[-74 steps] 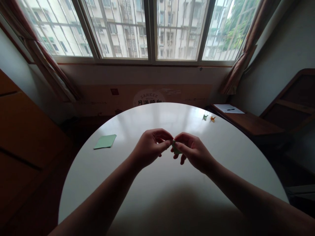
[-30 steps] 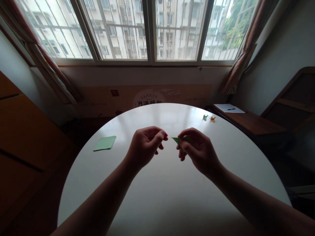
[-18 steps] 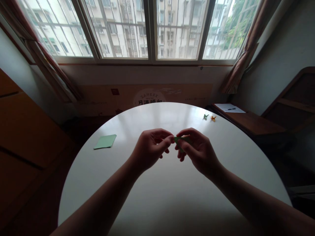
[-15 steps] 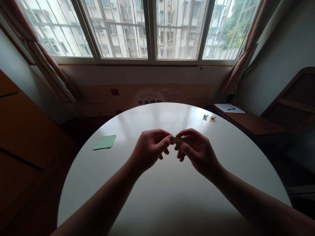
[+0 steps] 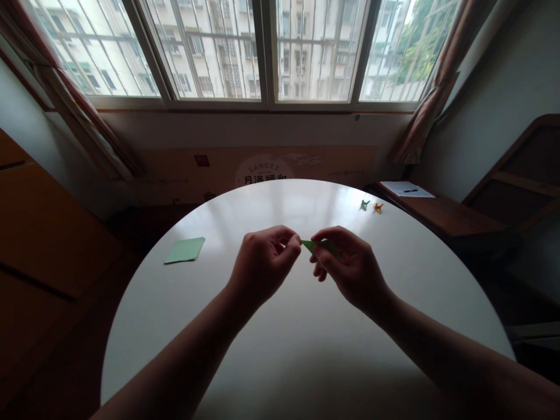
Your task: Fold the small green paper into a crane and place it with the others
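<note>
A small folded piece of green paper (image 5: 308, 245) is held between my two hands above the middle of the table. My right hand (image 5: 347, 259) grips its wider part between thumb and fingers, which hide much of it. At its pointed left tip, my left hand (image 5: 268, 259) pinches with thumb and forefinger, the other fingers curled in. Two little folded paper figures, one green (image 5: 364, 205) and one orange (image 5: 378, 207), sit on the table beyond my right hand. Over to the left lies a stack of light green square paper (image 5: 184, 250).
The round white table (image 5: 280, 350) fills the space in front of me. Behind its right edge, a brown wooden surface (image 5: 455, 219) bears a white sheet (image 5: 405, 189) with a pen (image 5: 410, 191). A printed cardboard panel (image 5: 175, 169) stands under the barred window.
My left hand has shifted slightly left, its fingers closing into a tighter pinch at the paper's tip. More of the green point now shows between the hands. The view has tilted down a little.
</note>
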A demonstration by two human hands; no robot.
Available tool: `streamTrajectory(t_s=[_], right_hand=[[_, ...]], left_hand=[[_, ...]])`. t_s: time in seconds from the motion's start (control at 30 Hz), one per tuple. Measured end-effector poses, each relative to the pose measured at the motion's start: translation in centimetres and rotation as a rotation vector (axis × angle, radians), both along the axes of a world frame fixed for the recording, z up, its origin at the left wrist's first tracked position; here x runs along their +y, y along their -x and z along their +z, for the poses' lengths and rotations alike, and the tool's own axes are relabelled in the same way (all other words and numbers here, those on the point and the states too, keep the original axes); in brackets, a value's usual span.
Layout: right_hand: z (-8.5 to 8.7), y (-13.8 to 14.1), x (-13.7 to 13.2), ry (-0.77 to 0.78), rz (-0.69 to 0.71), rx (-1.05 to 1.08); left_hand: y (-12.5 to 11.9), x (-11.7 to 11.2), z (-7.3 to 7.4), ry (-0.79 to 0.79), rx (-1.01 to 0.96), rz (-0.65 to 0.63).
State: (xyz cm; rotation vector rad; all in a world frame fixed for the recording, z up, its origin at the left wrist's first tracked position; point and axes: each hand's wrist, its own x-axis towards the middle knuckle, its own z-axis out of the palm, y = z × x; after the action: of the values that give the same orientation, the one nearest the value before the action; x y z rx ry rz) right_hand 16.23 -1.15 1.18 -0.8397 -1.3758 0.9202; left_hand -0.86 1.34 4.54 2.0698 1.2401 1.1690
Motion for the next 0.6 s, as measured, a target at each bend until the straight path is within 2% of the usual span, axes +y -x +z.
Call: streamTrajectory(t_s=[0.17,0.37,0.6], right_hand=[[-0.01,-0.14,0.25,-0.001,-0.028,0.027],[0.02,-0.29,0.18,-0.012,0.021,0.027],[-0.02,0.02,-0.01,-0.006,0.039,0.032]], left_hand=[[0.39,0.33,0.29,0.027,-0.100,0.038],[-0.37,-0.03,0.18,0.183,-0.160,-0.191],[-0.44,0.11,-0.01,0.296,-0.243,-0.199]])
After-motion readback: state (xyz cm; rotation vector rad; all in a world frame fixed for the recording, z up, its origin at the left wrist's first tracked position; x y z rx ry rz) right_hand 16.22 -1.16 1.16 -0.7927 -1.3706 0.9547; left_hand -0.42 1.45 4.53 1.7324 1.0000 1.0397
